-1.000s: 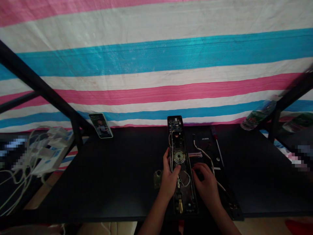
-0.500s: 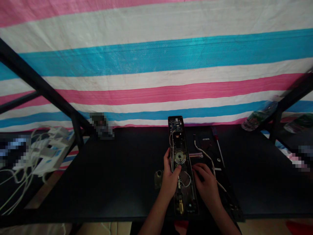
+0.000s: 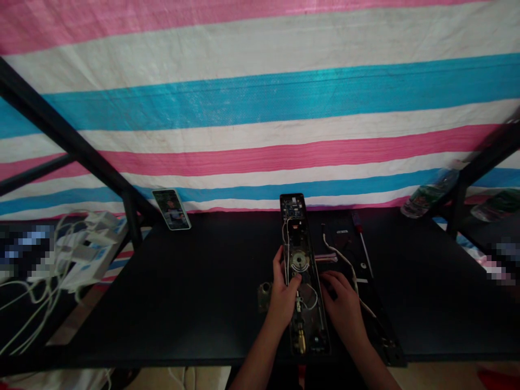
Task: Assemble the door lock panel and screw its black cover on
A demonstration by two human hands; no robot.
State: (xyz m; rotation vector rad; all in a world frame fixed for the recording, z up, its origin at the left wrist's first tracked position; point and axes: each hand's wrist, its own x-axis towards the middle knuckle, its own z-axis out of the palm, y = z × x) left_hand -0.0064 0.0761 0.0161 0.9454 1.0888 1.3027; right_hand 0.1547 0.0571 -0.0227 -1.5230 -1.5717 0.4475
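A long black door lock housing [image 3: 303,238], its inside facing up, stands out from the table at the centre. It shows a circuit board at the far end, thin white wires, a round metal disc and a brass lock cylinder [image 3: 301,342] at the near end. My left hand [image 3: 283,295] grips its left side, thumb pressed inside below the disc. Along its right edge, my right hand [image 3: 343,303] has its fingers bent and drawn together; whatever the fingertips hold is hidden. A small dark part with a round hole [image 3: 265,295] lies left of my left hand.
To the right lie a screwdriver [image 3: 363,241], a white cable [image 3: 343,253] and a dark panel [image 3: 376,309]. A phone [image 3: 171,210] leans at the back left. Power strips with cables [image 3: 89,254] sit far left, a plastic bottle [image 3: 430,189] at the back right beside metal frame bars.
The view has shifted slightly. Both hands and the lock housing keep nearly the same places.
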